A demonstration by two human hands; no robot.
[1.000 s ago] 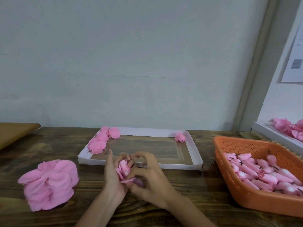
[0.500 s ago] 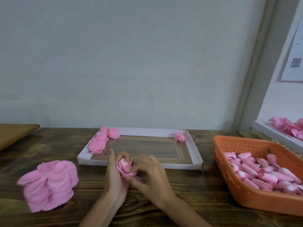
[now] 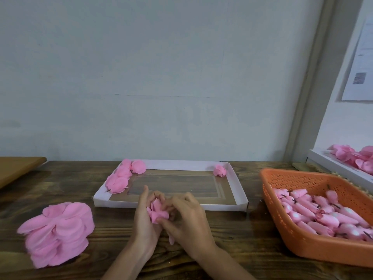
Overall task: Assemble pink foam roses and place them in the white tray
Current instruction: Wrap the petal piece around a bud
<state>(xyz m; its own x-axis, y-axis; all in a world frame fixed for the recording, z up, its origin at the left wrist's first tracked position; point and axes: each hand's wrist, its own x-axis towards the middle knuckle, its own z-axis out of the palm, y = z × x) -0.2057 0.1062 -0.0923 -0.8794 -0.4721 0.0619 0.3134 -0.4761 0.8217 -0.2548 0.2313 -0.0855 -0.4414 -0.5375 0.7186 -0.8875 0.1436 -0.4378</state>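
At the near edge of the worktop (image 3: 232, 239), just in front of the white tray (image 3: 222, 206), the person has both hands on one half-made rose (image 3: 157, 211). The left hand (image 3: 144, 221) cups it from the side, its grip clamped round the flower with one finger standing straight up behind. The right hand (image 3: 188, 221) has its grip pinched together on the outer petals, thumb and fingertips pressing the foam in toward the core. The rose is held between the two hands and is not yet in the tray.

I judge the step in hand to be wrapping or seating a petal layer around a bud. A few finished roses (image 3: 121, 176) lie along the tray's left side and one more sits in its far right corner, so the job looks to be at an early stage. The petal stack (image 3: 58, 233) stands to the left, and the orange basket (image 3: 302, 245) of buds (image 3: 314, 215) sits to the right.

The next move probably calls for smoothing the petals closed without crushing the soft foam. Then a short lift forward over the tray's low front wall would set the rose down beside the others.
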